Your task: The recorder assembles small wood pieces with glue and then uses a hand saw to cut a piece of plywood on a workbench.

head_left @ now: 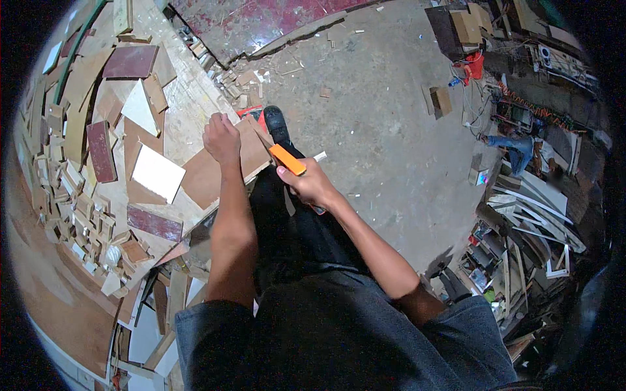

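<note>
My right hand [312, 182] is wrapped round the orange handle of a handsaw [288, 159]. Its narrow blade points away and to the left, over the right end of a brown wooden board [255, 146]. That board lies on the edge of the worktable [195, 88] and sticks out past it, just above my legs. On the board's far part rests my left hand [223, 138], its fingers curled down against it. The blade's cutting edge is too small to make out, so I cannot tell how deep it sits in the wood.
Maroon wooden pieces [130, 62], a white panel [158, 173] and several small wood offcuts [85, 212] cover the table at left. Scraps dot the concrete floor [385, 117]. Another person in blue trousers [518, 151] is at far right, near stacked white strips [531, 212].
</note>
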`<state>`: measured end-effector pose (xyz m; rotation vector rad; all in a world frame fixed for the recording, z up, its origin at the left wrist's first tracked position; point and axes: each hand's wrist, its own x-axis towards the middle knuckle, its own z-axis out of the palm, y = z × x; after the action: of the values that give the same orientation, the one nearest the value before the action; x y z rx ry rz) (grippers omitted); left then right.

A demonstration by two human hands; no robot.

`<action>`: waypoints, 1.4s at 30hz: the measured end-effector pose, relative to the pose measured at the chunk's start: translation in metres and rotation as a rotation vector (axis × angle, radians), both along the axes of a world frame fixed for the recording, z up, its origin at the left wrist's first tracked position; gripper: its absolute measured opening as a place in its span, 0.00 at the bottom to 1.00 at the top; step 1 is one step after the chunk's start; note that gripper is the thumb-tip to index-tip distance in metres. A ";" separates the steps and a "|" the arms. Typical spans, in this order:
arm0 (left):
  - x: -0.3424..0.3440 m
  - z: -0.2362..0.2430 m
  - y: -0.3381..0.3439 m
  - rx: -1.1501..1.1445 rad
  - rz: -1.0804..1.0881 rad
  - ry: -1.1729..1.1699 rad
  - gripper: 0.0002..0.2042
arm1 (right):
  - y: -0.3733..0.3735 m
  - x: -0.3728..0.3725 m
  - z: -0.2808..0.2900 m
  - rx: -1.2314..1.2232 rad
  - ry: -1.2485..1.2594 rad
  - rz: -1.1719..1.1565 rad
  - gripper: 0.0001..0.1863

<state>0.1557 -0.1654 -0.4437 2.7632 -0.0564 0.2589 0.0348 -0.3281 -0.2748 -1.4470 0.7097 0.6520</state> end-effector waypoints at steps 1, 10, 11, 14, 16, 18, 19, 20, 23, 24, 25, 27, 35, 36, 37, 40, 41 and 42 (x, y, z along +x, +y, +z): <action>-0.001 0.000 0.000 -0.002 0.003 0.006 0.06 | -0.003 0.002 0.002 0.000 -0.005 -0.006 0.21; -0.001 0.004 -0.006 0.003 0.020 -0.005 0.06 | -0.009 -0.004 0.003 -0.029 -0.149 0.070 0.20; -0.001 0.004 -0.005 0.008 0.029 -0.002 0.07 | -0.010 -0.008 0.004 0.009 -0.189 0.071 0.20; -0.005 0.000 0.001 -0.019 0.006 -0.038 0.07 | -0.007 -0.019 0.014 0.043 -0.222 0.123 0.22; -0.001 -0.001 -0.007 -0.026 0.014 -0.028 0.07 | -0.002 -0.027 0.013 -0.134 -0.305 0.107 0.22; -0.001 0.001 -0.010 -0.040 0.018 -0.005 0.07 | -0.004 -0.036 0.017 -0.092 -0.235 0.084 0.20; 0.001 -0.001 -0.010 -0.031 0.007 -0.024 0.07 | 0.002 -0.046 0.021 -0.120 -0.271 -0.060 0.18; 0.001 -0.003 -0.009 -0.023 0.000 -0.041 0.07 | 0.003 -0.055 0.025 -0.148 -0.305 -0.200 0.16; 0.001 0.001 0.009 -0.007 0.017 -0.032 0.07 | -0.025 -0.042 0.072 -0.117 -0.032 0.041 0.16; 0.000 0.002 0.009 -0.004 0.026 -0.032 0.07 | -0.028 -0.041 0.069 0.030 0.007 0.042 0.17; 0.000 0.002 0.006 -0.008 0.025 -0.041 0.07 | -0.021 -0.029 0.076 -0.001 0.070 0.027 0.19; 0.000 0.001 -0.004 -0.019 0.007 -0.043 0.06 | -0.013 -0.024 0.046 -0.060 -0.069 0.081 0.18; 0.001 -0.002 0.003 -0.016 0.012 -0.015 0.05 | 0.000 -0.021 0.030 -0.176 -0.212 0.083 0.16; 0.001 -0.001 0.002 -0.014 0.017 -0.013 0.05 | 0.000 -0.019 0.033 -0.174 -0.211 0.087 0.16; 0.001 -0.002 0.000 -0.025 0.018 -0.027 0.06 | 0.000 -0.017 0.036 -0.161 -0.132 0.108 0.15; 0.003 0.000 0.004 -0.039 0.018 -0.039 0.06 | 0.002 -0.003 0.042 -0.127 -0.063 0.091 0.15; 0.003 0.000 0.005 -0.041 0.012 -0.039 0.06 | 0.002 0.003 0.042 -0.105 -0.074 0.047 0.15; 0.002 0.000 0.003 -0.042 0.017 -0.040 0.06 | 0.000 0.009 0.040 -0.106 -0.075 0.052 0.15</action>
<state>0.1574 -0.1626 -0.4437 2.7182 -0.0376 0.3156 0.0441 -0.3279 -0.2350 -1.5837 0.6583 0.6041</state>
